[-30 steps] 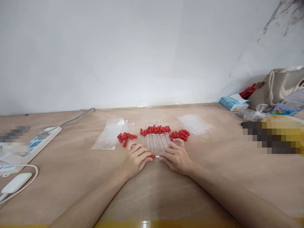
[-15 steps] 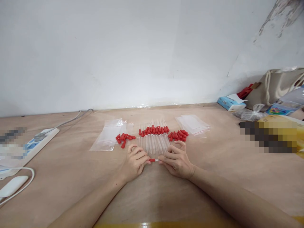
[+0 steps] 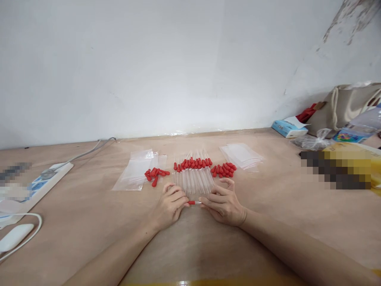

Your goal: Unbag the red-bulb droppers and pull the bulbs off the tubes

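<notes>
Between my fingertips, near the middle of the table, a red rubber dropper bulb (image 3: 192,202) meets the end of a clear glass tube (image 3: 198,203). My left hand (image 3: 172,204) pinches the bulb, hiding most of it. The tube is pinched in my right hand (image 3: 225,204), which covers its far part. Just beyond the hands lies a row of clear tubes (image 3: 198,180). Behind that row are droppers fitted with red bulbs (image 3: 196,163), their tubes pointing to the wall. Loose red bulbs lie in a left pile (image 3: 154,173) and a right pile (image 3: 224,169).
Clear plastic bags lie in a left stack (image 3: 133,171) and a right stack (image 3: 241,155). A power strip (image 3: 56,178) with a cable and a white plug-like item (image 3: 16,237) are at left. A blue tissue box (image 3: 288,128), a cloth bag (image 3: 330,109) and yellow packaging (image 3: 347,159) stand at right.
Both hands keep their pinch on the bulb and tube with hardly any movement. The whole view has shifted very slightly.
</notes>
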Available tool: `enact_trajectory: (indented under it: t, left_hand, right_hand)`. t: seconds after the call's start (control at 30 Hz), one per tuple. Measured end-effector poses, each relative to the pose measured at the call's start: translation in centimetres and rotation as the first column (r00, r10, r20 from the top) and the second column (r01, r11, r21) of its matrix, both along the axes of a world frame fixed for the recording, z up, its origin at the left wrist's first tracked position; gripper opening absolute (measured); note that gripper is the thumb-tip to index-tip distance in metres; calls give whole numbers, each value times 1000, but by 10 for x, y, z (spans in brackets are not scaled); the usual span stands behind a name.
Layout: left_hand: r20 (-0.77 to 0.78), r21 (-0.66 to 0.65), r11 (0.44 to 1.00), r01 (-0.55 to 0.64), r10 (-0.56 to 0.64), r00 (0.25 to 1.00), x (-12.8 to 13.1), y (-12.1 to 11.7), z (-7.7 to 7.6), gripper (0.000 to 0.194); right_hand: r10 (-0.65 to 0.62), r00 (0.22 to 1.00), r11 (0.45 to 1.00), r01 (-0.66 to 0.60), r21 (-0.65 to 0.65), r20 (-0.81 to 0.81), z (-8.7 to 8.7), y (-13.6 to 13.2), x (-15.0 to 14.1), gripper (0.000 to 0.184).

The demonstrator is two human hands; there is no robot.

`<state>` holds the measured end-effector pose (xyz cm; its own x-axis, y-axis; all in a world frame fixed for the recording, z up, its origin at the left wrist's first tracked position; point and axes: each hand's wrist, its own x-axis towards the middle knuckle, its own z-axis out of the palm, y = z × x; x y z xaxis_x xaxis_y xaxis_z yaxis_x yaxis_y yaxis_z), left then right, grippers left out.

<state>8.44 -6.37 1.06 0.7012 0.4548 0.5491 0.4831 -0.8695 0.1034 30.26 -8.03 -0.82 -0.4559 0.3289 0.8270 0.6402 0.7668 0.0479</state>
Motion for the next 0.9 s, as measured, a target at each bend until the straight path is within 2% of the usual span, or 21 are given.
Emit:
enact_trajectory:
  t: [0.37,0.57,0.9]
  left_hand:
    - [16,-1,1000,20,-20,1000,0,-2,0,11]
    - [21,1,1000,24,-24,999,0,-2,1,12]
    - [22,-12,1000,1,-1,1000,-3,-1,1,13]
  right_hand:
    - [-19,999,997,15,79,43,0,-2,2,12]
    - [-39,996,998,35,48,75,-2,-3,4,14]
    - [6,999,999,-8,53,36,-1,-3,6,16]
